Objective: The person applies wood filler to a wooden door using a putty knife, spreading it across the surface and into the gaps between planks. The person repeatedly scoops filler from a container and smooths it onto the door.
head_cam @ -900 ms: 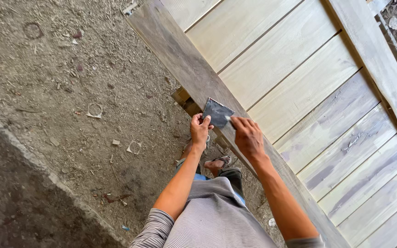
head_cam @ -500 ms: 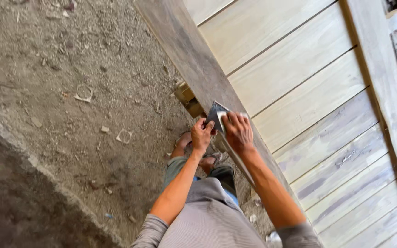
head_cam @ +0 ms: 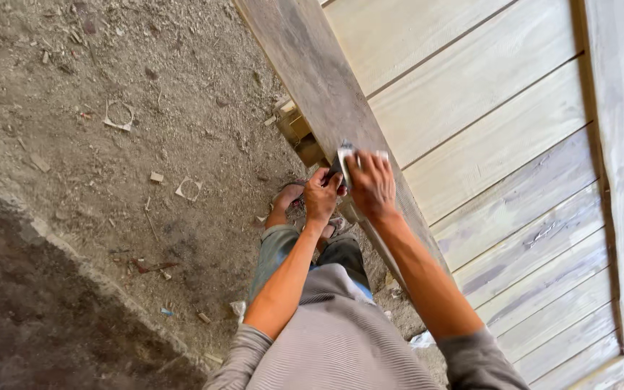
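Head view | our left hand [head_cam: 321, 198] pinches scraper [head_cam: 342, 160] steady | right hand [head_cam: 373, 185] presses it flat against panel's [head_cam: 485, 115] frame edge [head_cam: 312, 65]

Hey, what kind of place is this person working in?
Probably a rough carpentry yard or building site: a slatted wooden panel, a dirt floor littered with offcuts, and both hands on a scraper.
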